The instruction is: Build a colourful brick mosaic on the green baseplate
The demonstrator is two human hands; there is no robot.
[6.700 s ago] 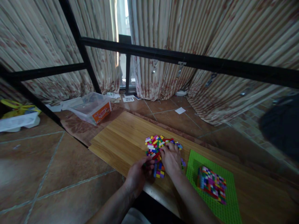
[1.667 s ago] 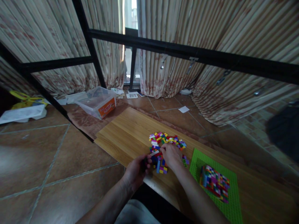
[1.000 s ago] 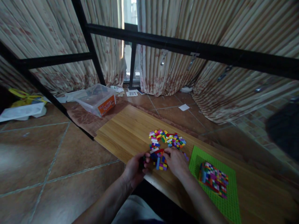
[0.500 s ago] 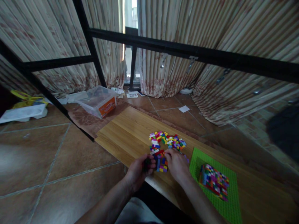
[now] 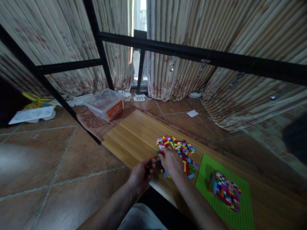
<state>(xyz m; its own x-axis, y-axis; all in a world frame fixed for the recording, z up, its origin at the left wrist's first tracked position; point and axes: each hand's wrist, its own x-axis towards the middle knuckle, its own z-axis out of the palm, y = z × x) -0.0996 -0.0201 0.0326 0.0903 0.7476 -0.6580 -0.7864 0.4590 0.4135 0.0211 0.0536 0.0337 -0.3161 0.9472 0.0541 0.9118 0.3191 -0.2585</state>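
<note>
My left hand [image 5: 140, 174] is curled palm-up at the near edge of the wooden board, its fingers bent around small dark building bricks [image 5: 149, 166] that show only dimly. Over the left side of a pile of loose colourful building bricks [image 5: 183, 148] is my right hand [image 5: 171, 161], fingers pointing down and drawn together. Its fingertips touch the pile, and whatever they pinch is hidden. To the right, a green studded baseplate [image 5: 203, 187] carries a block of many-coloured bricks [image 5: 226, 191] built up in layers.
The long wooden board [image 5: 134, 134] lies above a tiled floor. Beyond its far left end stands a clear plastic box [image 5: 105, 103] with an orange label. A black metal frame [image 5: 158, 46] crosses in front of striped curtains [image 5: 177, 19]. White paper [image 5: 192, 113] lies on the floor.
My right hand has moved left and farther over the pile, uncovering bricks on the right side. My left hand stays curled in nearly the same place. The view has shifted slightly.
</note>
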